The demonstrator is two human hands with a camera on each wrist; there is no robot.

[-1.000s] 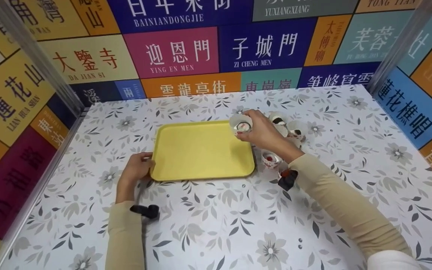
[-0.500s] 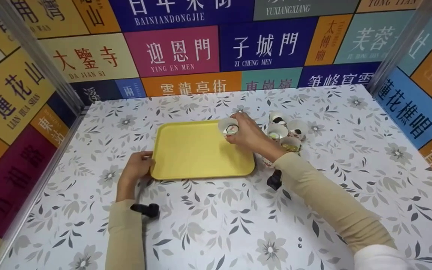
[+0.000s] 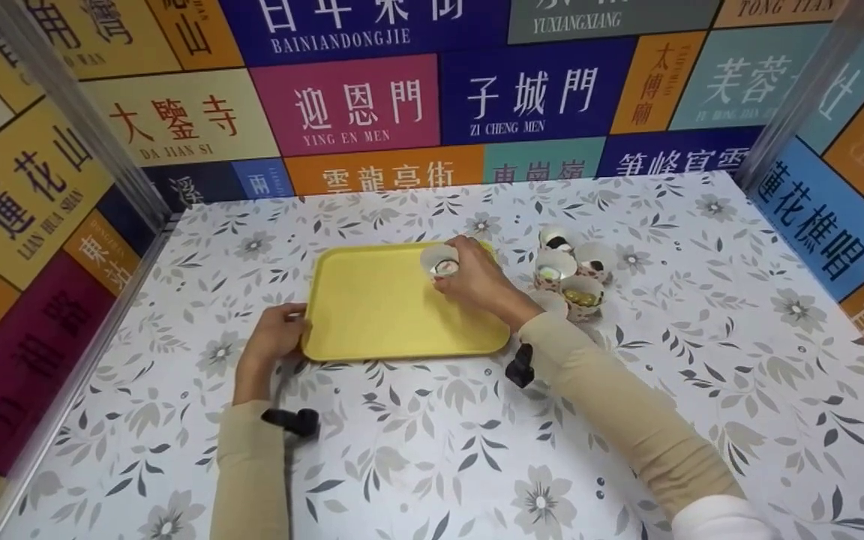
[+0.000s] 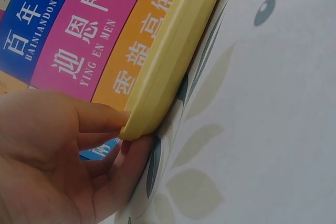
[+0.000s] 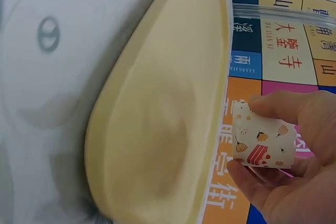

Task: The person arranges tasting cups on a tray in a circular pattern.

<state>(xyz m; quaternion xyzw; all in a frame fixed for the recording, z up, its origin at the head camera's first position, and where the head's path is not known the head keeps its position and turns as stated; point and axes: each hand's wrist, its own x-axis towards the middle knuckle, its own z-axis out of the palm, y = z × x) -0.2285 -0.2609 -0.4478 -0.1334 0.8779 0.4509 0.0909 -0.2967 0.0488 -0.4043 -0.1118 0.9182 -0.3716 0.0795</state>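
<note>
A yellow rectangular tray [image 3: 372, 307] lies on the flower-patterned table. My left hand [image 3: 273, 334] pinches its left edge; in the left wrist view, the thumb [image 4: 100, 116] is at the rim and other fingers are underneath. Above the tray's right half, my right hand [image 3: 478, 279] holds a small paper cup [image 3: 432, 261] between thumb and fingers. Printed cake and leaf shapes decorate the cup's side [image 5: 262, 139] in the right wrist view. Something round, pale and dark-edged, with a pinkish middle, sits in the cup; its kind is unclear.
Several similar paper cups stand clustered right of the tray, one holding something olive-coloured [image 3: 582, 294], another something pale green [image 3: 552, 271]. The right sleeve partly hides a nearer cup [image 3: 550, 303]. Panels with Chinese lettering [image 3: 346, 105] border the table's back and sides.
My right hand has carried the paper cup leftward and slightly toward me, farther over the tray. More of the clustered cups show now. My left hand has stayed at the tray's edge.
</note>
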